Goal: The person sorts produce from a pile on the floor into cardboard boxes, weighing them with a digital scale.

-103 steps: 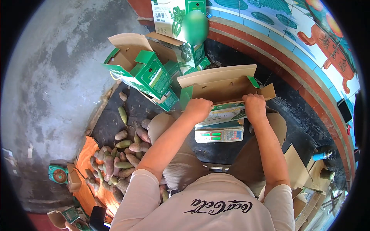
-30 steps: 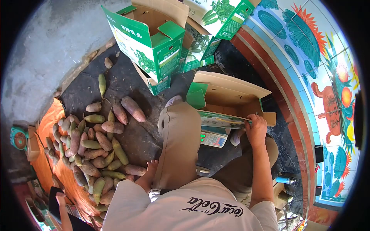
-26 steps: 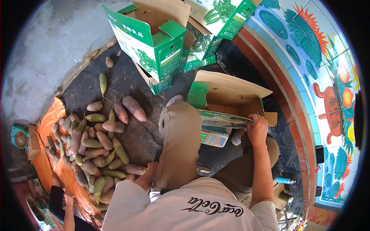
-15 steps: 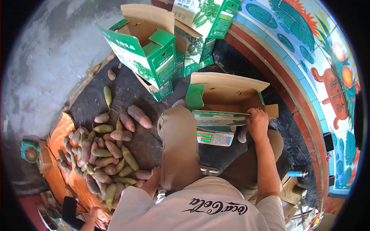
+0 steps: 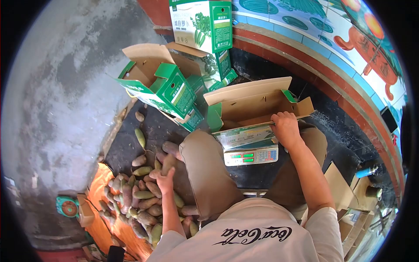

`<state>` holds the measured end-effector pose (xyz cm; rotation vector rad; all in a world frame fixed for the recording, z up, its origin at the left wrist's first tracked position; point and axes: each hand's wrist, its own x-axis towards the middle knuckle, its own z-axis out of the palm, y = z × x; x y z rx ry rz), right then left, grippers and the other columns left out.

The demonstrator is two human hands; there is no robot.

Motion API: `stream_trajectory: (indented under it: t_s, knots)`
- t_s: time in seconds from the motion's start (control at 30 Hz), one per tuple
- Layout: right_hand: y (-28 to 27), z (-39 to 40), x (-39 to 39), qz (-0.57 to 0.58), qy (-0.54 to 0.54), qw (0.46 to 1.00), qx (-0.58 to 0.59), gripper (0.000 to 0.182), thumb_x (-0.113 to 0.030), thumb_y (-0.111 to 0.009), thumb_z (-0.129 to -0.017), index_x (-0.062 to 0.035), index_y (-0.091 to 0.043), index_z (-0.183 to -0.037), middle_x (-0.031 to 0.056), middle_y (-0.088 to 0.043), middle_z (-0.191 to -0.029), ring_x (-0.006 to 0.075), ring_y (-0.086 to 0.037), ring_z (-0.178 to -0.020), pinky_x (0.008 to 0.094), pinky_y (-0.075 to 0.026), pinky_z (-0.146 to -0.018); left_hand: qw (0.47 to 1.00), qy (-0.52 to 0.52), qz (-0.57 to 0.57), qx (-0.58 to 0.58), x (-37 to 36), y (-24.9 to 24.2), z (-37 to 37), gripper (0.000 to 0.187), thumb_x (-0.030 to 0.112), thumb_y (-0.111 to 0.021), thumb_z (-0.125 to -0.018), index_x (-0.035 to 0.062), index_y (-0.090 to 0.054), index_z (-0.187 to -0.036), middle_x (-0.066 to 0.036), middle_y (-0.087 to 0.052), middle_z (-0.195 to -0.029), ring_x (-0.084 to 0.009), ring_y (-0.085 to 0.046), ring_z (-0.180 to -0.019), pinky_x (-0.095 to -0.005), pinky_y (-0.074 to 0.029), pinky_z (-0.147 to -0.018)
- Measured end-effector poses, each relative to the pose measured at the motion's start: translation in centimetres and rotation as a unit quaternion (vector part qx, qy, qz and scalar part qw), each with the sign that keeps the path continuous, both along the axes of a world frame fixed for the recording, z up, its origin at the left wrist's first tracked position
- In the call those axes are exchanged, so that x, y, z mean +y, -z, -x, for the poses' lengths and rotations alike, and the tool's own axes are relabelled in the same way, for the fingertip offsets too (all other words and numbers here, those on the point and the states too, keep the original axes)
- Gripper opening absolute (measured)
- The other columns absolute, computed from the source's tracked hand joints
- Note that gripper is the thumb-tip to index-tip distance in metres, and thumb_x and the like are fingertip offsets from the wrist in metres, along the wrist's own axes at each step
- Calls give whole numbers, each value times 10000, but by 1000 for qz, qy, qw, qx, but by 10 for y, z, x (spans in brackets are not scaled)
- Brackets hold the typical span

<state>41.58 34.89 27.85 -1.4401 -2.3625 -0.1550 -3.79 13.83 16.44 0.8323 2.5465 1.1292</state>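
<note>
My left hand (image 5: 164, 180) is over the right side of the radish pile, its fingers closed round a brownish-pink radish (image 5: 168, 163) that points upward. At the near edge of an open cardboard box (image 5: 246, 138), my right hand (image 5: 286, 128) grips the flap with its fingers curled over the top. The box rests on a digital scale (image 5: 251, 156) with lit green displays, between my knees. Its inside shows bare brown cardboard, though the near part of the floor is hidden. Green and reddish radishes (image 5: 146, 203) lie heaped on the left.
Behind stand more green-and-white boxes, one open box (image 5: 170, 89) and a taller stack (image 5: 203, 26). An orange sheet (image 5: 98, 225) lies under part of the pile. A low brick ledge (image 5: 279, 52) curves along the right. A teal round device (image 5: 67, 206) sits at far left.
My left hand has moved up from the pile's lower right and now holds a radish. My right hand stays on the box flap. The view has shifted and turned.
</note>
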Motion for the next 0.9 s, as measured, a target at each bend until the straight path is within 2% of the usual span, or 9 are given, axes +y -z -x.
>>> stream_trajectory:
  t_s: [0.03,0.13,0.23,0.33,0.5,0.6,0.73,0.83,0.9]
  knots:
    - [0,0,0,0,1,1000,-2,161,-172,-738,-678,-112,-618,-766,48,-608,-774,240,-588,-798,378,-431,-723,999,0,-19,46,15,-26,-2,599,335,-813,-685,-67,-557,-1048,-175,-621,-998,-275,-589,-884,-361,-468,-827]
    - [1,-1,-2,4,3,1000,-9,146,-188,-728,-699,-112,-622,-766,46,-612,-777,233,-592,-804,375,-432,-723,985,57,-147,-68,56,-135,-48,468,243,-769,-763,-53,-557,-1058,-103,-605,-977,-193,-567,-881,-315,-452,-818]
    - [3,0,-1,10,5,1000,-11,137,-202,-716,-714,-115,-628,-774,45,-615,-781,232,-595,-812,374,-434,-725,951,157,-211,-165,92,-183,-80,470,225,-766,-761,-48,-556,-1081,-94,-615,-977,-186,-569,-884,-312,-457,-818]
    - [3,-1,-3,12,4,1000,-10,128,-205,-707,-722,-120,-633,-782,46,-618,-789,233,-597,-818,376,-435,-730,941,272,-175,-102,131,-206,-112,503,244,-770,-737,-49,-565,-1091,-118,-635,-977,-186,-590,-885,-305,-469,-809]
    - [5,-4,-4,18,-7,1000,-10,124,-209,-698,-733,-124,-639,-801,45,-625,-803,233,-602,-824,375,-438,-748,913,405,-33,21,181,-218,-171,640,382,-779,-685,-24,-568,-1132,-186,-662,-1004,-252,-645,-926,-332,-491,-823]
    - [3,-5,-5,26,-7,999,-20,139,-216,-700,-733,-126,-644,-823,42,-633,-815,229,-605,-834,370,-439,-757,880,440,21,175,205,-192,-199,607,381,-780,-673,13,-581,-1114,-164,-673,-952,-271,-658,-894,-359,-501,-818]
    - [4,-6,-5,33,-8,999,-23,155,-220,-704,-731,-126,-650,-842,42,-639,-826,225,-607,-841,372,-438,-760,828,492,160,217,218,-182,-232,676,426,-766,-664,34,-562,-1175,-186,-660,-1028,-346,-631,-979,-404,-496,-842]
    - [2,-5,-4,40,-5,999,-30,161,-222,-705,-731,-126,-653,-849,43,-640,-829,224,-609,-844,373,-439,-766,805,502,126,289,221,-162,-239,683,417,-771,-661,54,-560,-1199,-184,-634,-1113,-333,-599,-1060,-404,-479,-888]
    - [-1,-5,-5,44,-2,998,-32,161,-220,-704,-733,-125,-653,-851,43,-641,-829,224,-609,-847,373,-440,-770,817,497,169,237,225,-155,-238,653,386,-763,-693,64,-553,-1221,-181,-606,-1177,-323,-574,-1108,-407,-465,-922]
